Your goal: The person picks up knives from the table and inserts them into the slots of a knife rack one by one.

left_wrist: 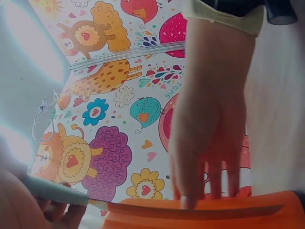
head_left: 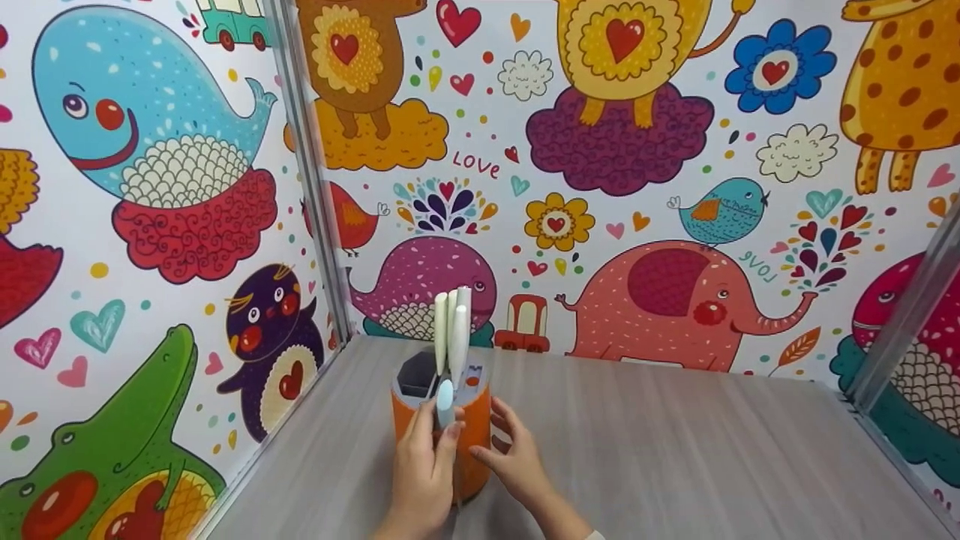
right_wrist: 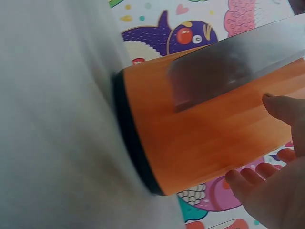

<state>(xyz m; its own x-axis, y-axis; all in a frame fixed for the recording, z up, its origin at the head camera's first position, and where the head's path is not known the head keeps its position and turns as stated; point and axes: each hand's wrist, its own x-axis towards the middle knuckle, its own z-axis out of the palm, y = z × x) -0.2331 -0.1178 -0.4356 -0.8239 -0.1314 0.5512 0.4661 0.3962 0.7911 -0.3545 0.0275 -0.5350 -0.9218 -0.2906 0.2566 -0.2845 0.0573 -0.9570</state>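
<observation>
An orange knife holder with a dark base stands upright. Several pale-handled utensils stick up from its top. My left hand grips the light blue handle of a knife in front of the holder. In the right wrist view the broad metal blade lies along the holder's outside wall, pointing toward its base; whether they touch I cannot tell. My right hand is at the holder's right side, thumb and fingers apart around it; contact is unclear.
The holder stands on a grey wood-grain table. Panels printed with cartoon animals enclose it at the left, back and right. A dark opening shows in the holder's top left.
</observation>
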